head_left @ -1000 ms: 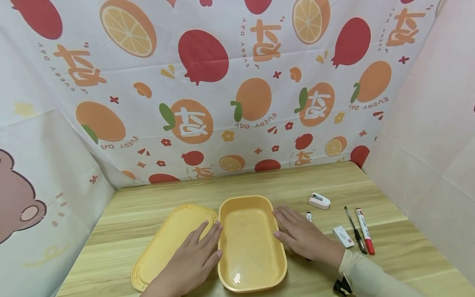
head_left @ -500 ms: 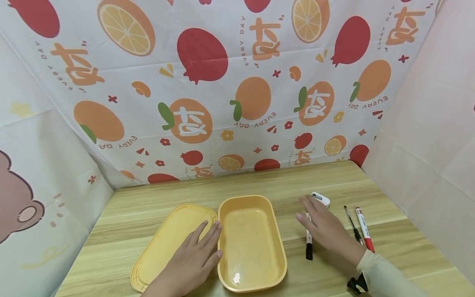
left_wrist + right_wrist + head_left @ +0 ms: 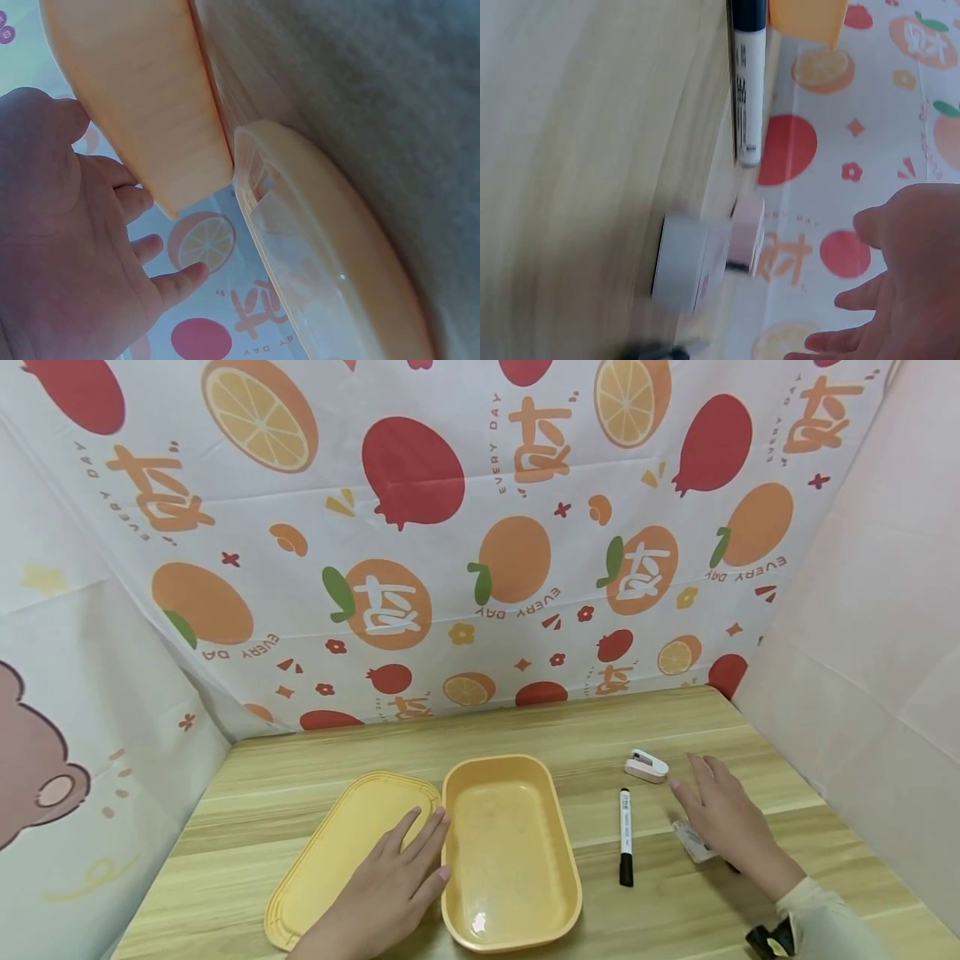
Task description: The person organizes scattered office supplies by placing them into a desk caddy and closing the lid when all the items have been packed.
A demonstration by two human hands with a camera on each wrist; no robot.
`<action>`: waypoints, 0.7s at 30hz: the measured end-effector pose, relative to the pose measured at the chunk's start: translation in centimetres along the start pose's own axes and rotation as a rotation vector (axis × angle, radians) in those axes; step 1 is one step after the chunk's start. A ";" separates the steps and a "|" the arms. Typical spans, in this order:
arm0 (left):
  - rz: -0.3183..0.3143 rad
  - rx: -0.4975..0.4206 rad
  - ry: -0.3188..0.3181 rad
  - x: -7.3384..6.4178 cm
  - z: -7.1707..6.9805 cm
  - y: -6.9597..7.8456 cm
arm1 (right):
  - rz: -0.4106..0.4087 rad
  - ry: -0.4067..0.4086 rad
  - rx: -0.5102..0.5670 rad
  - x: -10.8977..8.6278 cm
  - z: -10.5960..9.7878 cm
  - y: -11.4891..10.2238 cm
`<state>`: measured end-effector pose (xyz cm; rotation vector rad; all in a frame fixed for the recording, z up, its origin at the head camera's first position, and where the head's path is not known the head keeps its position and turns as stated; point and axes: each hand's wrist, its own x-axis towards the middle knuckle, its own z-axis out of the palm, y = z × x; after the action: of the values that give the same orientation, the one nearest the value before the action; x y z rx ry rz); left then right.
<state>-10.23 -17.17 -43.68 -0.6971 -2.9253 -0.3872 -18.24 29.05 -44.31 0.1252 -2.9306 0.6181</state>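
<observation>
My left hand (image 3: 390, 885) has its fingers spread, their tips at the left rim of a yellow plastic box (image 3: 512, 860). Under that hand lies a flat yellow lid (image 3: 348, 852); the left wrist view also has the box (image 3: 142, 90) at the fingertips. My right hand (image 3: 729, 818), fingers loosely extended and holding nothing, hovers over the right part of the table. It partly covers a small white box (image 3: 692, 842). A pen's dark end (image 3: 732, 866) peeks out below the hand. No red marker shows now.
A black-capped whiteboard marker (image 3: 626, 837) lies right of the yellow box. Behind it sits a small pink and white stapler (image 3: 647, 766). The wooden table (image 3: 585, 727) ends at a fruit-printed cloth (image 3: 442, 568), with pale cloth sides (image 3: 877, 635).
My right hand has left the yellow box's right rim and moved rightward past the black marker and stapler, over the small white box and pens. The left hand stays in place.
</observation>
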 end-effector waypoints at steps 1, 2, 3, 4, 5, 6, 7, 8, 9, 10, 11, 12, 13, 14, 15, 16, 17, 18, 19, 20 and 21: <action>-0.002 -0.003 -0.001 0.0 0.0 0.0 | 0.014 -0.003 -0.011 -0.1 -0.2 0.3; -0.004 -0.006 -0.001 0.0 -0.1 0.0 | 0.029 -0.010 -0.021 -0.1 -0.3 0.6; -0.008 -0.009 -0.003 0.0 -0.1 0.0 | 0.046 -0.019 -0.032 -0.2 -0.5 0.9; -0.012 -0.012 -0.005 0.0 -0.1 0.0 | 0.064 -0.030 -0.044 -0.2 -0.7 1.2; -0.016 -0.017 -0.007 -0.1 -0.1 0.0 | 0.083 -0.042 -0.053 -0.3 -0.9 1.4; -0.021 -0.022 -0.009 -0.1 -0.1 0.0 | 0.098 -0.055 -0.060 -0.4 -1.1 1.7; -0.024 -0.028 -0.011 -0.1 -0.1 0.0 | 0.111 -0.067 -0.064 -0.5 -1.3 1.9; -0.027 -0.033 -0.012 -0.1 -0.2 0.0 | 0.120 -0.075 -0.071 -0.5 -1.4 2.2; -0.030 -0.038 -0.012 -0.1 -0.2 0.0 | 0.127 -0.077 -0.080 -0.5 -1.5 2.4; -0.031 -0.043 -0.012 -0.1 -0.2 0.0 | 0.133 -0.077 -0.088 -0.5 -1.7 2.6; -0.032 -0.045 -0.011 -0.1 -0.2 0.0 | 0.133 -0.073 -0.097 -0.4 -1.8 2.8; -0.031 -0.046 -0.011 -0.1 -0.2 0.0 | 0.132 -0.069 -0.107 -0.3 -1.8 3.1; -0.030 -0.047 -0.009 -0.1 -0.3 0.0 | 0.132 -0.068 -0.114 -0.2 -1.8 3.3; -0.030 -0.047 -0.008 -0.1 -0.3 0.0 | 0.133 -0.070 -0.117 -0.1 -1.8 3.5; -0.029 -0.047 -0.006 -0.1 -0.3 0.0 | 0.135 -0.080 -0.116 0.0 -1.9 3.7; -0.028 -0.046 -0.005 -0.1 -0.3 0.0 | 0.138 -0.097 -0.113 0.0 -1.9 3.9; -0.027 -0.045 -0.003 -0.1 -0.3 -0.1 | 0.141 -0.116 -0.109 0.1 -1.9 4.2; -0.024 -0.043 -0.001 -0.2 -0.3 -0.1 | 0.147 -0.138 -0.103 0.2 -1.8 4.4; -0.022 -0.041 0.001 -0.2 -0.3 -0.1 | 0.153 -0.161 -0.097 0.3 -1.8 4.6; -0.021 -0.039 0.002 -0.2 -0.3 -0.1 | 0.157 -0.180 -0.096 0.4 -1.8 4.8; -0.019 -0.035 0.003 -0.2 -0.3 -0.1 | 0.160 -0.195 -0.095 0.4 -1.8 4.9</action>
<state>-10.11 -17.42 -43.48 -0.6737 -2.9311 -0.4425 -18.99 34.22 -44.57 -0.0642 -3.1756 0.5126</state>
